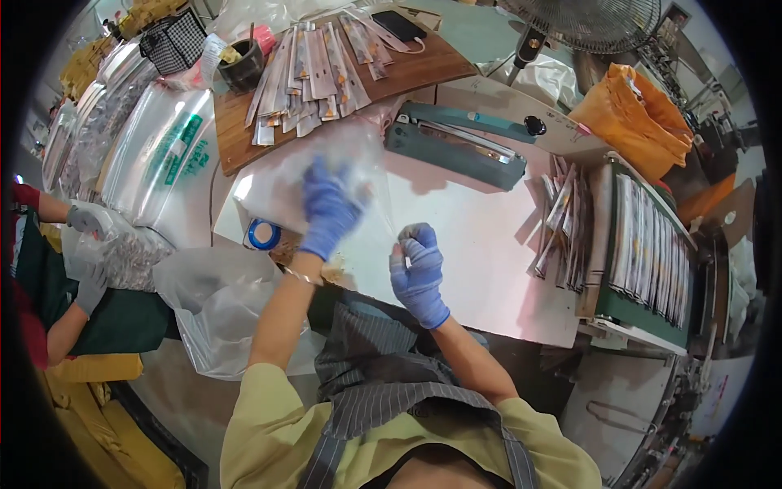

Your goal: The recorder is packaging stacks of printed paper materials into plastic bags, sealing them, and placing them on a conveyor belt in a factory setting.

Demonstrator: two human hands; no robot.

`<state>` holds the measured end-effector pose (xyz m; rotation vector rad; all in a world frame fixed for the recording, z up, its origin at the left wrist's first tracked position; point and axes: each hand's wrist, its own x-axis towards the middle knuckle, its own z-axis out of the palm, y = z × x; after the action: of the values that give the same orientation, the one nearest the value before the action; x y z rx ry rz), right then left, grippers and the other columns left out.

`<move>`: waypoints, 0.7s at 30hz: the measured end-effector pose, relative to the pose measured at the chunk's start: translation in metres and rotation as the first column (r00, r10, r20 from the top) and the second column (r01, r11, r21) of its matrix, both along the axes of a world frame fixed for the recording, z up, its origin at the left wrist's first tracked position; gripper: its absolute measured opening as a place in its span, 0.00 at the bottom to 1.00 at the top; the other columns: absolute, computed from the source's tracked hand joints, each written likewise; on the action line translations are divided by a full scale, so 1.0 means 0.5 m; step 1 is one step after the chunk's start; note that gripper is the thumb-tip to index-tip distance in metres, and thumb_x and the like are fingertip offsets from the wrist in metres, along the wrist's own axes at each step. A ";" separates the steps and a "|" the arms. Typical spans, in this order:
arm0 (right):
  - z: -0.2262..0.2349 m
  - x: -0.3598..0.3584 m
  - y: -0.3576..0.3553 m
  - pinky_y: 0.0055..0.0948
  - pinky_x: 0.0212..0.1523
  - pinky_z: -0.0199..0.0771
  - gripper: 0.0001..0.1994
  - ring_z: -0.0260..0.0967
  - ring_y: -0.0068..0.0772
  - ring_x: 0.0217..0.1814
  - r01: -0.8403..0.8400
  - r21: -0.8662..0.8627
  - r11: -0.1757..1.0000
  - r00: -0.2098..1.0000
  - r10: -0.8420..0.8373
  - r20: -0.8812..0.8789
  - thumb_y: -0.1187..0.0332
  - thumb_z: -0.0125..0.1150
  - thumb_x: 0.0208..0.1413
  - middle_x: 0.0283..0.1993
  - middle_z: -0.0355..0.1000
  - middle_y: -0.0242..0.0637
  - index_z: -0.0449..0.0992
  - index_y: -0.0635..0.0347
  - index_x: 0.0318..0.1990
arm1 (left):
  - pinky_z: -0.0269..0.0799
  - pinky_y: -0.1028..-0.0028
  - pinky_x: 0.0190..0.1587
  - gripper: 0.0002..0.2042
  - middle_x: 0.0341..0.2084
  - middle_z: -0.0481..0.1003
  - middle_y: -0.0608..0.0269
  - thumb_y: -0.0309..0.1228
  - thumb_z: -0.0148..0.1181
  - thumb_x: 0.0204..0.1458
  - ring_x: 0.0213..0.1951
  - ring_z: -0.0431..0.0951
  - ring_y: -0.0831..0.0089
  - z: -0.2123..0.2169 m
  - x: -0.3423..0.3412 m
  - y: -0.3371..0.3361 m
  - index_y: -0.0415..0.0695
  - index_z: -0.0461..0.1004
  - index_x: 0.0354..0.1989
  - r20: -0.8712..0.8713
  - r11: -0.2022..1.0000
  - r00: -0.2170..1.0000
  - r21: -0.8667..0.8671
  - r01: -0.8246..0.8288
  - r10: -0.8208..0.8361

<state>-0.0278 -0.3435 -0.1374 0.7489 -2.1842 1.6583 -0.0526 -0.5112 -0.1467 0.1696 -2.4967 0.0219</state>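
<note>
A clear plastic bag (273,191) lies over the left part of the white worktop (481,261). My left hand (330,204), in a blue glove, is over the bag, its fingers smeared by motion. My right hand (418,265), in the same kind of glove, is closed on an edge of the bag, which stretches thinly between the two hands. Behind the bag, a fan of slim printed packets (309,77) rests on a brown wooden board (232,122). A green heat sealer (456,147) stands at the back of the worktop.
More slim packets (562,224) lie at the right, beside a green rack (648,253) of packets. A blue tape roll (263,235) sits at the left edge. Plastic sheeting (224,306) hangs there. At far left, a co-worker's gloved hands (91,285) handle a filled bag. A fan (582,24) stands behind.
</note>
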 end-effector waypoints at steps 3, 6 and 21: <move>-0.023 -0.029 0.038 0.38 0.36 0.62 0.06 0.60 0.45 0.38 0.203 0.285 0.937 0.966 -0.144 -0.213 0.79 0.57 0.36 0.33 0.62 0.45 0.65 0.66 0.23 | 0.66 0.63 0.46 0.28 0.52 0.63 0.49 0.32 0.53 0.42 0.45 0.69 0.53 -0.008 -0.022 -0.057 0.47 0.59 0.57 0.019 0.877 0.994 0.473 0.089 -0.111; 0.039 -0.079 0.002 0.43 0.52 0.56 0.28 0.53 0.55 0.54 0.115 0.315 0.942 0.982 -0.061 -0.177 0.70 0.62 0.33 0.54 0.55 0.52 0.62 0.62 0.47 | 0.70 0.65 0.39 0.29 0.52 0.63 0.49 0.27 0.51 0.43 0.38 0.72 0.52 -0.010 0.050 0.047 0.45 0.56 0.58 0.215 0.885 0.903 0.375 0.275 -0.372; 0.045 -0.181 0.611 0.25 0.53 0.60 0.25 0.58 0.23 0.52 -0.041 -0.186 0.982 0.930 0.106 0.353 0.76 0.63 0.45 0.47 0.64 0.32 0.63 0.60 0.53 | 0.67 0.75 0.46 0.21 0.52 0.63 0.50 0.28 0.56 0.48 0.47 0.70 0.65 -0.147 -0.186 0.503 0.37 0.64 0.51 -0.027 0.272 0.569 0.859 0.433 -0.822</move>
<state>-0.1185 -0.0380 -0.1150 0.5138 -2.2210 2.1408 -0.1457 -0.2599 -0.2204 -0.6284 -2.5786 -1.6506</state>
